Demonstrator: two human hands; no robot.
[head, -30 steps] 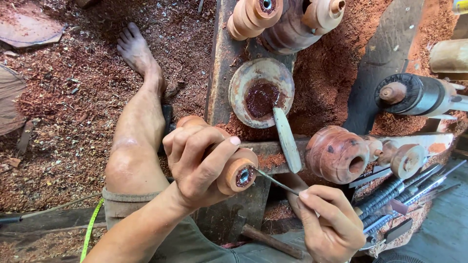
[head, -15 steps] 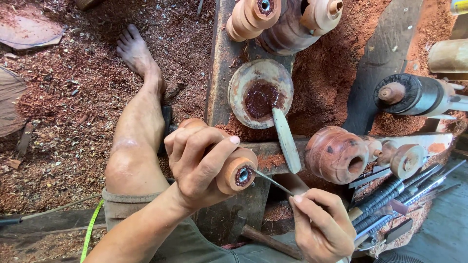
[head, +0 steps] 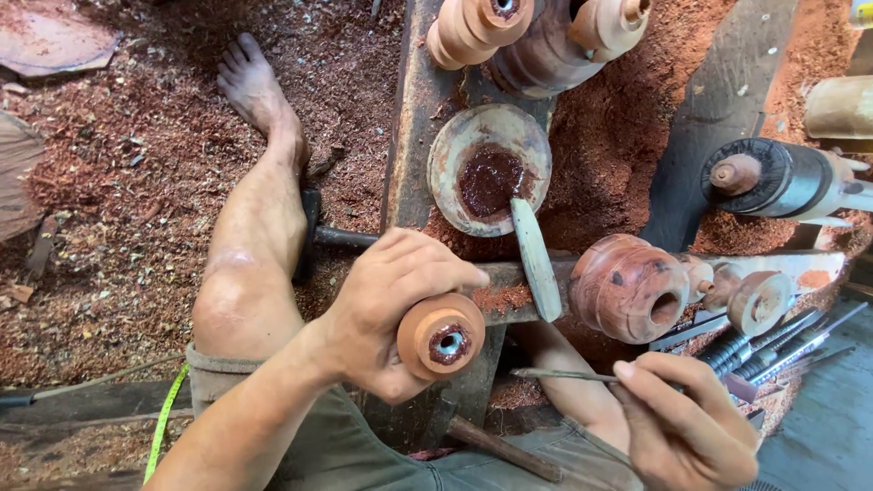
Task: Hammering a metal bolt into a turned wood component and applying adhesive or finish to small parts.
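Nearest to us, our right hand (head: 687, 427) pinches a thin grey metal rod (head: 564, 374), its tip pointing left and standing clear of the work; the hand's lower edge is cut off by the frame. Our left hand (head: 386, 309) wraps a small round terracotta-coloured wooden piece (head: 440, 335), smooth-turned, its dark red-stained hollow with a pale centre facing us; a narrow gap lies between it and the rod tip. Just beyond, a flat pale wooden spatula (head: 535, 259) leans on the rough, dust-caked wooden beam (head: 414, 118). To the right sits a rounded reddish turned wooden pot (head: 629, 287). Farther off, a shallow round wooden dish of dark red paste (head: 489, 169) rests among coarse red sawdust (head: 109, 191), which hides the floor.
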